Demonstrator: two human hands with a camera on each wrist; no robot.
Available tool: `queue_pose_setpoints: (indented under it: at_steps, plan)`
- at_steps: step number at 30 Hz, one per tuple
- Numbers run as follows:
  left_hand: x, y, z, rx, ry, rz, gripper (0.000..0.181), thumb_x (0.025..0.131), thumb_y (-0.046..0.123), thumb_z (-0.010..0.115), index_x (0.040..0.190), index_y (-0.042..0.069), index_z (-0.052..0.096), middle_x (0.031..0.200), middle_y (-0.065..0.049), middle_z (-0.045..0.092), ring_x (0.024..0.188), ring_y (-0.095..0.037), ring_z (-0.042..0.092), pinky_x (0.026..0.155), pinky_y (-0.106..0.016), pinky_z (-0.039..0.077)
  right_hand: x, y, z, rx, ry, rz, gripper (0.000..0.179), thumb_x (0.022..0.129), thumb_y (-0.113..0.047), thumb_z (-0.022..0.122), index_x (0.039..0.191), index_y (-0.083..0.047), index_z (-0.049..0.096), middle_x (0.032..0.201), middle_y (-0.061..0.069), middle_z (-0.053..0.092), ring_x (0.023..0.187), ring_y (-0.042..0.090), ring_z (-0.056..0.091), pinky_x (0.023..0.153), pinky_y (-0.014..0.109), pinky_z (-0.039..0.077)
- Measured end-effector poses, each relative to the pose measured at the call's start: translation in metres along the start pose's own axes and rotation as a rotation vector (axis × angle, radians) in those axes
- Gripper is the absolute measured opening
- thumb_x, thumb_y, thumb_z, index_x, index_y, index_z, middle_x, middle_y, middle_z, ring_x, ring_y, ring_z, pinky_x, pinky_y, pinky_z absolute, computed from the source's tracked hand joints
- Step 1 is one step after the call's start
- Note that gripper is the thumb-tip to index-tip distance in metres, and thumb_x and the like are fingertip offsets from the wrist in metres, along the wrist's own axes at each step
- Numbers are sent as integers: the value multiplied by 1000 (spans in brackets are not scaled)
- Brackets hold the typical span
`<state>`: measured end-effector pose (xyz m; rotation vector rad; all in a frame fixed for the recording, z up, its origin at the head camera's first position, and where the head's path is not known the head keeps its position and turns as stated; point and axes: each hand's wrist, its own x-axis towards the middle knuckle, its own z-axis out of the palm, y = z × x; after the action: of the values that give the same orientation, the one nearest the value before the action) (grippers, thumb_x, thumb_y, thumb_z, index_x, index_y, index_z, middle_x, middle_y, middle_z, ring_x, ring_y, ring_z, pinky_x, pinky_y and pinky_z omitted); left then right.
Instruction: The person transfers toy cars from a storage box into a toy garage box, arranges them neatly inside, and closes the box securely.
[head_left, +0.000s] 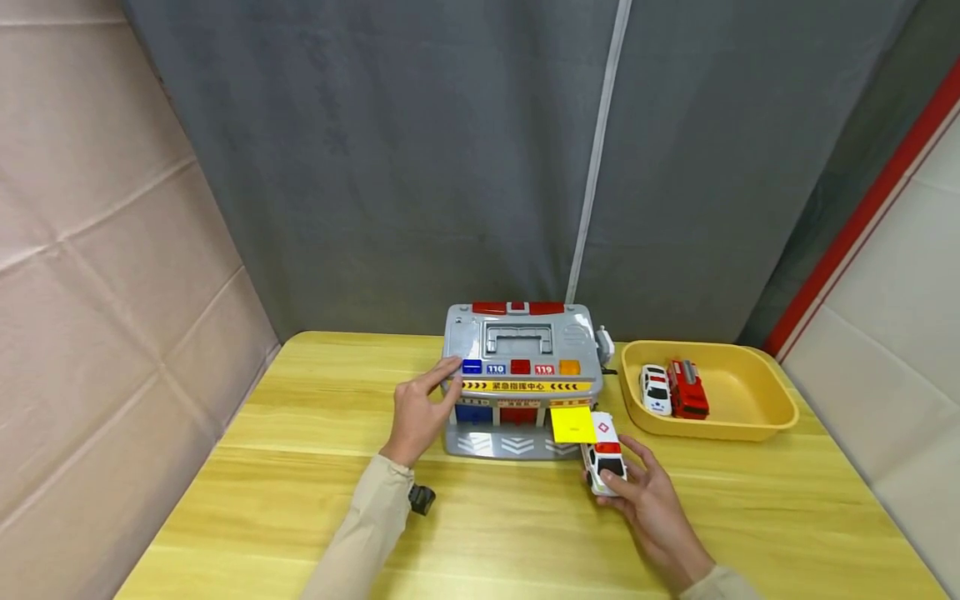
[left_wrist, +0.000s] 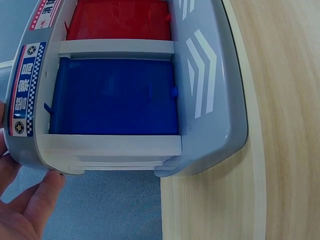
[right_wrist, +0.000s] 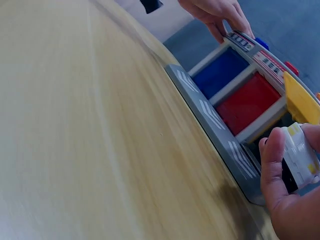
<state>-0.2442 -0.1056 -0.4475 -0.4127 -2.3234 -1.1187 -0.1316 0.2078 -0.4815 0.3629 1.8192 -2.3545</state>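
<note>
A grey toy emergency station stands at the table's far edge, with a blue door, a red door and a raised yellow door. My left hand grips the roof's front left corner between thumb and fingers. In my right hand is a white toy ambulance, held by its sides at the station's right front. Its red-cross end points toward the bay under the yellow door. Part of that bay is hidden behind the ambulance and door.
Right of the station sits a yellow tray holding a white toy police car and a red toy fire truck. A small grey piece sticks out from the station's right side. Behind the table hangs a grey curtain.
</note>
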Motion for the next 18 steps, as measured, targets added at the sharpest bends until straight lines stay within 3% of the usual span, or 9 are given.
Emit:
queue_pose_setpoints:
  at_steps: [10,18]
  plan:
    - [0,-1,0,-7,6,2,29,95,23,69,121,11,73,125,-6,73,118,-26,68,99,-39,57,5,2,18,1,-31,22,68,96,4,56,153,-8,21,149,26,39,100,23,73,75,26,62]
    - [0,-1,1,-13,16,21,29,94,21,69,121,11,73,125,-6,73,118,-27,68,98,-39,57,20,1,32,-4,-3,15,68,94,4,59,151,-8,24,141,21,47,98,21,71,77,28,63]
